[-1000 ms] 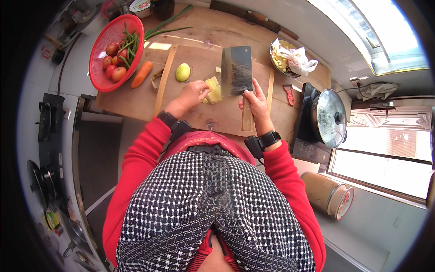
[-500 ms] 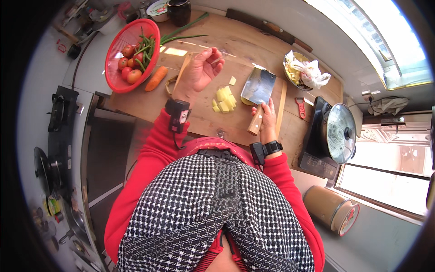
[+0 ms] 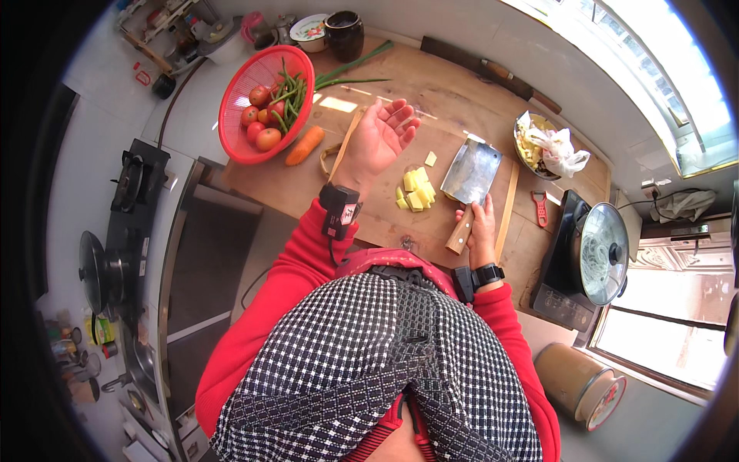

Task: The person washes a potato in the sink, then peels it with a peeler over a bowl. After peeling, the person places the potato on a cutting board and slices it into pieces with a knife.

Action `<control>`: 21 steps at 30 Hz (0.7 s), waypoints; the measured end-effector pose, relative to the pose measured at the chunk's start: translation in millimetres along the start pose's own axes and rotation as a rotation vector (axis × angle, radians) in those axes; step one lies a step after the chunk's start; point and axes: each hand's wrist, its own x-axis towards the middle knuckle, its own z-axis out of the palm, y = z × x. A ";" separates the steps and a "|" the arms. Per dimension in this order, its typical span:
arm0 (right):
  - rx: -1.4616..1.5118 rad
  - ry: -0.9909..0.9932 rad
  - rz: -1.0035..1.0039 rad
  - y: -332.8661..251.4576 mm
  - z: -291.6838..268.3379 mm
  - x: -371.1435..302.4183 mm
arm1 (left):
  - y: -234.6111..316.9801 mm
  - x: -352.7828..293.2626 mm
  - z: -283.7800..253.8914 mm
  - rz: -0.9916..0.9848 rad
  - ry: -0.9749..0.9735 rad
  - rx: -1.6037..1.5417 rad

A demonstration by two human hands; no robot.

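Note:
My right hand (image 3: pixel 482 229) is closed beside the wooden handle of a cleaver (image 3: pixel 471 171), gripping it; the broad blade lies flat at the right part of the cutting board (image 3: pixel 369 219). Left of the blade sits a small heap of pale yellow cut pieces, perhaps potato (image 3: pixel 416 191), with one loose piece (image 3: pixel 431 159) just beyond. Above the board's left side, my left hand (image 3: pixel 379 140) is raised palm up, fingers apart and slightly curled, holding nothing. A peeled-looking carrot (image 3: pixel 305 146) rests on the table to its left.
A red basket (image 3: pixel 229 127) of tomatoes and green beans stands at the far left, near green onions (image 3: pixel 362 65). On the right are a red peeler (image 3: pixel 540 208), a bowl with a plastic bag (image 3: pixel 566 160), and a lidded pan (image 3: pixel 603 266) on a black cooktop (image 3: pixel 550 262).
My left hand's fingers have opened out, showing the palm more. The whole scene has shifted right and slightly down in view. My right hand still holds the cleaver.

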 end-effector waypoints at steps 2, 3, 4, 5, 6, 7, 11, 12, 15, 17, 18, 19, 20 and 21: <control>-0.001 0.016 0.002 -0.2 0.2 -1.4 | -1.5 -0.6 -4.0 -0.005 0.029 0.027; -0.003 0.027 0.005 -0.2 0.5 -2.3 | -2.9 -0.8 -6.1 -0.005 0.029 0.041; -0.002 0.034 0.009 -0.2 0.8 -3.1 | -4.5 -1.0 -8.2 -0.005 0.040 0.055; 0.000 0.041 0.012 -0.3 1.1 -4.0 | -6.2 -1.2 -10.5 -0.005 0.051 0.070; 0.001 0.048 0.015 -0.7 1.2 -4.6 | -7.6 -1.4 -13.0 -0.002 0.064 0.087; 0.002 0.044 0.012 -1.3 1.0 -5.0 | -8.9 -1.8 -16.0 0.000 0.076 0.104; -0.005 0.010 -0.008 -6.7 -3.3 -5.3 | -15.1 -4.2 -35.8 -0.042 0.122 0.191; -0.008 -0.005 -0.019 -8.8 -5.6 -5.7 | -17.5 -7.3 -43.5 -0.047 0.104 0.212; -0.048 -0.017 -0.035 -14.8 -15.1 -13.3 | -27.6 -17.3 -69.7 -0.094 0.111 0.550; -0.099 -0.012 -0.093 -17.4 -22.0 -24.5 | -31.3 -27.7 -88.4 -0.223 0.125 0.878; -0.123 -0.017 -0.098 -20.5 -26.6 -31.3 | -32.9 -33.6 -96.9 -0.274 0.122 1.049; -0.151 0.003 -0.081 -24.0 -30.8 -38.3 | -34.2 -38.7 -104.3 -0.334 0.134 1.227; -0.220 0.018 -0.047 -28.7 -34.8 -45.4 | -34.7 -43.9 -110.4 -0.365 0.135 1.198; -0.329 -0.028 -0.123 -33.0 -37.2 -52.0 | -35.1 -48.5 -114.9 -0.406 0.152 1.176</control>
